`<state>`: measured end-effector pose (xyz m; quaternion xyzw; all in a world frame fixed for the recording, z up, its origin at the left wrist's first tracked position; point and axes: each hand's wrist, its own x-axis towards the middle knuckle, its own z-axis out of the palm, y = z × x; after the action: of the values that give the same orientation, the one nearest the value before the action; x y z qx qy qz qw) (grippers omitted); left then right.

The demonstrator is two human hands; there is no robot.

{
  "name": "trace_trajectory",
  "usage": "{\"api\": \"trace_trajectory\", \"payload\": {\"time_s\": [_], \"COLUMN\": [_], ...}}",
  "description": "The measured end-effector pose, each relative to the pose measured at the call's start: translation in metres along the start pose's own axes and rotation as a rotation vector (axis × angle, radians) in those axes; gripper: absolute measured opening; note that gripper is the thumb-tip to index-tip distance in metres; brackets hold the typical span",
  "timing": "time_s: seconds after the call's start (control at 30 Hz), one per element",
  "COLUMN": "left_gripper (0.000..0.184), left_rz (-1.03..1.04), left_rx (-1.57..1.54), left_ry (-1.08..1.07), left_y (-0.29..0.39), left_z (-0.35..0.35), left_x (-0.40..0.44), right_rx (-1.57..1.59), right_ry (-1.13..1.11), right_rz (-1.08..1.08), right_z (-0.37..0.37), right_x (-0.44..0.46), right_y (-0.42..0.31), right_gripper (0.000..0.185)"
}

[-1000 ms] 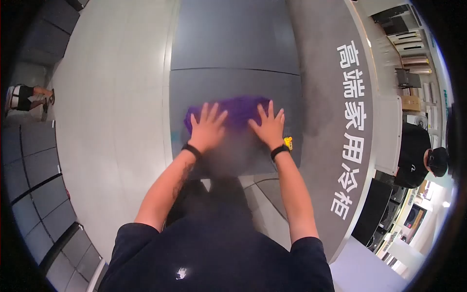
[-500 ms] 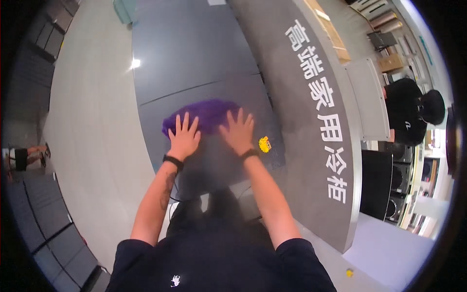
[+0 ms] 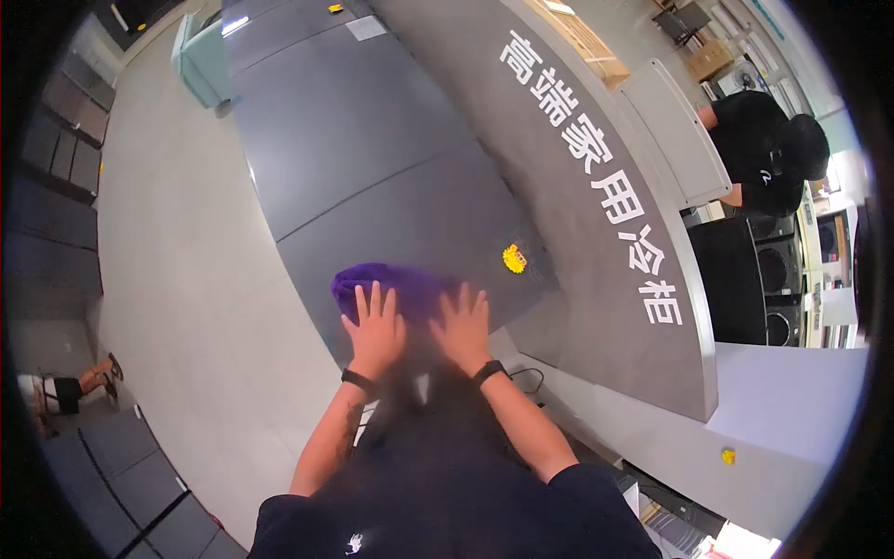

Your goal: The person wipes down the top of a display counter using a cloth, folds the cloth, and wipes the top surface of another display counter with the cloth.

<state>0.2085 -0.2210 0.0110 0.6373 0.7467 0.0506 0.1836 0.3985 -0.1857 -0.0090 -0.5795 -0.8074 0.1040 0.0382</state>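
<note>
Cloth (image 3: 414,285): purple, bunched at the near end of the dark top (image 3: 410,210).
Left hand (image 3: 375,331): spread wide, touching the cloth.
Right hand (image 3: 464,328): spread wide, at the cloth's right end.
Dark top: smooth, seamed beyond the cloth.
Sticker (image 3: 514,259): yellow, right of the cloth.
Counter (image 3: 605,279): white-lettered, farther right.
Floor (image 3: 177,242): pale, left of the cloth.

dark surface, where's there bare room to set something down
The widest bare patch of the dark surface lies between the nearer seam and the pale rectangle. A smaller one lies between that seam, the cloth and the yellow sticker. The near end is crowded: the left hand and right hand are at the cloth.
</note>
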Motion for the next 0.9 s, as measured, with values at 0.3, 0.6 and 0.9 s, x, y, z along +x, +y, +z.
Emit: {"api": "trace_trajectory", "payload": {"time_s": [0.3, 0.6, 0.9], "left_gripper": [0.066, 0.066, 0.069], "left_rz": [-0.086, -0.113, -0.072], "left_rx": [0.062, 0.085, 0.079], "left_ry": [-0.104, -0.133, -0.134], "left_y": [0.009, 0.009, 0.006], "left_z": [0.010, 0.002, 0.002], "left_x": [0.080, 0.209, 0.189], "right_rx": [-0.041, 0.015, -0.013], "right_ry": [-0.066, -0.076, -0.032], "right_rz": [-0.011, -0.007, 0.035], "right_z": [-0.012, -0.031, -0.018], "right_x": [0.093, 0.191, 0.186], "right_y": [0.032, 0.061, 0.055], "right_gripper": [0.065, 0.068, 0.067]}}
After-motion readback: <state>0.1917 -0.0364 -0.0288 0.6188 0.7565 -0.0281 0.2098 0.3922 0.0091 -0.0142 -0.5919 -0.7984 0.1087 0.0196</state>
